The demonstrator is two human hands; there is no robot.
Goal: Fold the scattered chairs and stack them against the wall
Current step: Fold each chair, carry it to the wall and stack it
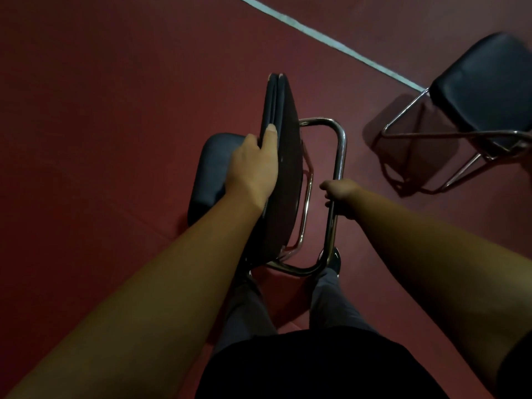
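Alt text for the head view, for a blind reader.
A person holds a folding chair: the left hand grips its upturned dark seat, the right hand its chrome frame. A second chair stands open on the red floor.

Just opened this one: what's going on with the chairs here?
A person is partway through folding a chair. The left hand grips the edge of its dark seat pad, which is tipped up on edge, while the right hand is curled round the chrome frame. A second chair stands unfolded and untouched on the red floor to the right. No wall or stack is in view.
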